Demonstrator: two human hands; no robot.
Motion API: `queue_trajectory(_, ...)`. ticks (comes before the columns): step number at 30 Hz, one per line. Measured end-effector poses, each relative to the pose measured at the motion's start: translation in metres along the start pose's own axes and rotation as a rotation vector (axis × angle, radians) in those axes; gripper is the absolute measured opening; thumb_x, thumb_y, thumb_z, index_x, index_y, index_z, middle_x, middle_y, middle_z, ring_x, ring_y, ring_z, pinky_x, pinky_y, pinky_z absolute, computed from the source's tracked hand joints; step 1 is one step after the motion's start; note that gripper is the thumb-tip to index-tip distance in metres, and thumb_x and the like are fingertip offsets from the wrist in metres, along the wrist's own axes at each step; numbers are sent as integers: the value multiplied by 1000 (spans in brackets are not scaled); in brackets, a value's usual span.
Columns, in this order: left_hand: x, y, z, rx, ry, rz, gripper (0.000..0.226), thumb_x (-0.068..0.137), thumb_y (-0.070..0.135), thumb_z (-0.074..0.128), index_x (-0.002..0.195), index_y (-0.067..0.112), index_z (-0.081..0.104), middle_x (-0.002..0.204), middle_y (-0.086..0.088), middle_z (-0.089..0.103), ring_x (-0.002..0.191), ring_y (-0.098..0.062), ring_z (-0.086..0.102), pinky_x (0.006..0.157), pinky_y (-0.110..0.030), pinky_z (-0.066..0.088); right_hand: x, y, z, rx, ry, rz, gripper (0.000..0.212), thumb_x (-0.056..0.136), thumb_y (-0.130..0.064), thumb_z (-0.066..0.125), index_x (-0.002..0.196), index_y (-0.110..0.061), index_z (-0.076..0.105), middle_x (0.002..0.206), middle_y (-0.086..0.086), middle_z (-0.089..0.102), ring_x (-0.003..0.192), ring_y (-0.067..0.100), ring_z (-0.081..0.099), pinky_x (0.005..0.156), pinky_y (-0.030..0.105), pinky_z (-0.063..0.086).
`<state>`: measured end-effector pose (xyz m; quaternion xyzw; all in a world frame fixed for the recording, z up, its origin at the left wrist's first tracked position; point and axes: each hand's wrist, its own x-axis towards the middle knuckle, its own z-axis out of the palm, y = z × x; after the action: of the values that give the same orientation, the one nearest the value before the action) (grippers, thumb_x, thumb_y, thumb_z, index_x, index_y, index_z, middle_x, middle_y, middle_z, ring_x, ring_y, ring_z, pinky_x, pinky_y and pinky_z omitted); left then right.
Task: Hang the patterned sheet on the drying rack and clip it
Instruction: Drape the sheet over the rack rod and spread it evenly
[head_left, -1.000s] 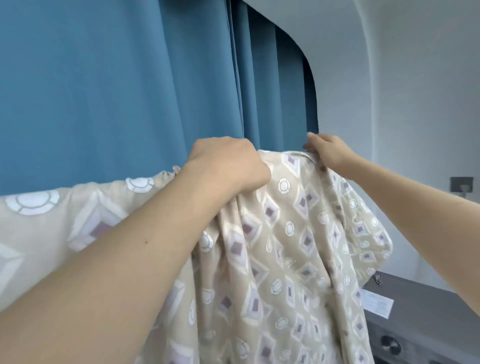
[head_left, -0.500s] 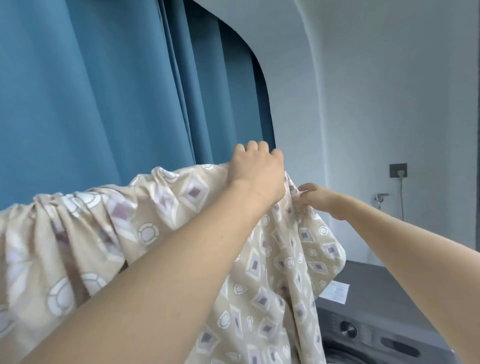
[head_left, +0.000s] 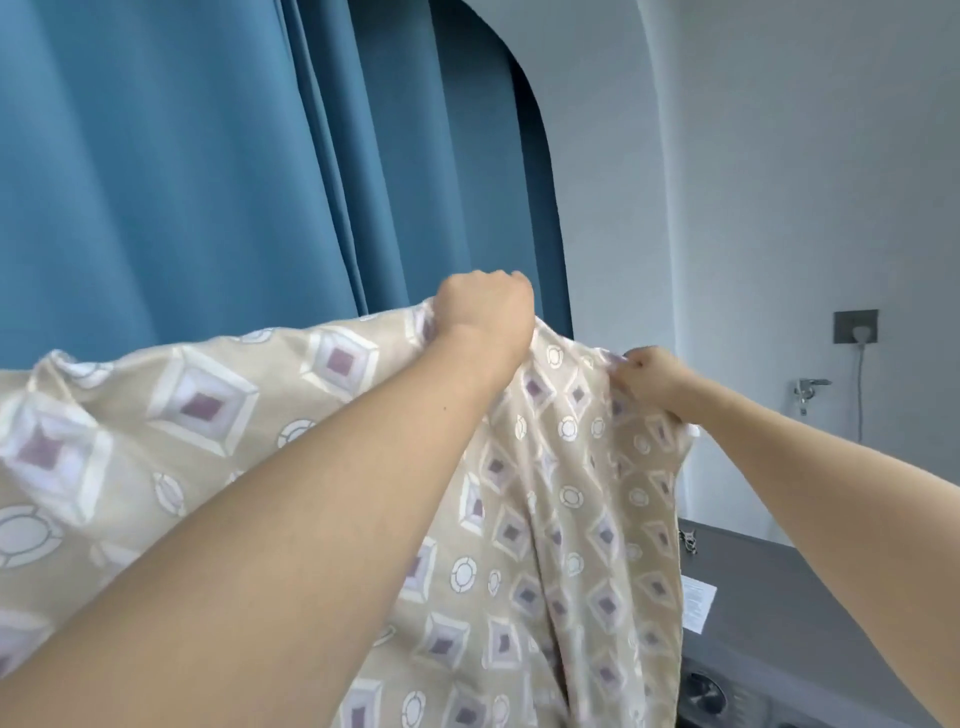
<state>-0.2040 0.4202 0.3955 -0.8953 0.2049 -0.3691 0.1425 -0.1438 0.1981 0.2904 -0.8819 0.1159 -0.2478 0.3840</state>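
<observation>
1. Since the earlier frame the two hands have drawn apart: the right hand (head_left: 652, 379) now sits further to the right and lower than the left, and the cloth between them is pulled flatter.
2. The patterned sheet (head_left: 519, 519), beige with purple diamonds and white rings, hangs from its top edge and falls past the bottom of the view; the rack under it is hidden.
3. The left hand (head_left: 483, 306) grips the top fold in a closed fist.
4. The right hand pinches the sheet's right corner with curled fingers.
5. A grey washing machine (head_left: 769, 623) stands lower right.
6. Behind hang blue curtains (head_left: 208, 182), beside a white wall (head_left: 779, 182) with a socket (head_left: 856, 326).
</observation>
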Motion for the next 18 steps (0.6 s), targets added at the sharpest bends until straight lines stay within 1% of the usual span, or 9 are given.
queue_trajectory(2, 6, -11, -11, -30, 1, -128, 29, 84, 1, 50, 111, 11, 51, 114, -7, 63, 104, -30, 60, 70, -32, 36, 14, -10, -4, 261, 88, 21, 38, 94, -44, 54, 78, -9, 58, 67, 4, 58, 65, 25, 56, 58, 28, 42)
queue_trajectory(3, 9, -19, -17, -37, -21, -198, 24, 84, 2, 49, 105, 12, 52, 114, -7, 62, 104, -30, 59, 72, -32, 36, 21, -17, -5, 340, 111, 10, 41, 93, -48, 55, 84, -8, 60, 69, 5, 60, 65, 25, 58, 58, 28, 44)
queue_trajectory(5, 11, -37, -31, 0, -109, -322, 15, 84, 4, 49, 91, 16, 52, 107, -6, 62, 96, -28, 56, 73, -32, 35, 31, -33, 0, 426, 94, -38, 47, 91, -53, 56, 88, -6, 60, 70, 6, 60, 61, 25, 57, 56, 29, 46)
queue_trajectory(7, 8, -48, -43, 81, -237, -392, 10, 84, 7, 48, 87, 16, 53, 96, -2, 58, 88, -26, 51, 71, -33, 35, 39, -48, 9, 455, 49, -106, 51, 90, -51, 58, 91, -1, 59, 73, 9, 61, 63, 26, 58, 59, 34, 49)
queue_trajectory(9, 2, -51, -49, 157, -337, -382, 10, 85, 9, 45, 82, 14, 54, 87, 2, 56, 81, -23, 53, 65, -33, 36, 44, -62, 16, 473, 25, -178, 52, 89, -51, 59, 90, 1, 56, 78, 10, 58, 68, 23, 57, 65, 34, 48)
queue_trajectory(10, -3, -51, -48, 170, -362, -361, 12, 86, 10, 45, 81, 15, 55, 83, 3, 56, 75, -21, 53, 63, -32, 35, 46, -69, 18, 477, 11, -208, 49, 89, -51, 59, 85, -3, 53, 77, 9, 54, 67, 21, 53, 63, 32, 45)
queue_trajectory(12, -14, -53, -47, 170, -363, -330, 14, 86, 9, 45, 80, 17, 54, 80, 3, 55, 66, -18, 49, 59, -31, 33, 48, -81, 21, 485, -33, -265, 46, 89, -55, 58, 76, -12, 48, 70, 6, 47, 63, 18, 47, 60, 29, 39)
queue_trajectory(14, -27, -64, -51, 188, -322, -354, 14, 87, 8, 44, 80, 17, 52, 78, 2, 54, 64, -18, 47, 57, -31, 31, 47, -91, 21, 505, -90, -302, 49, 86, -58, 60, 69, -16, 43, 65, 3, 42, 60, 17, 42, 57, 28, 36)
queue_trajectory(18, -50, -91, -72, 238, -171, -405, 19, 95, 22, 42, 77, 19, 50, 77, 0, 51, 64, -20, 45, 53, -29, 24, 43, -109, 23, 520, -222, -336, 54, 88, -56, 60, 58, -15, 42, 53, -3, 44, 51, 14, 45, 57, 25, 42)
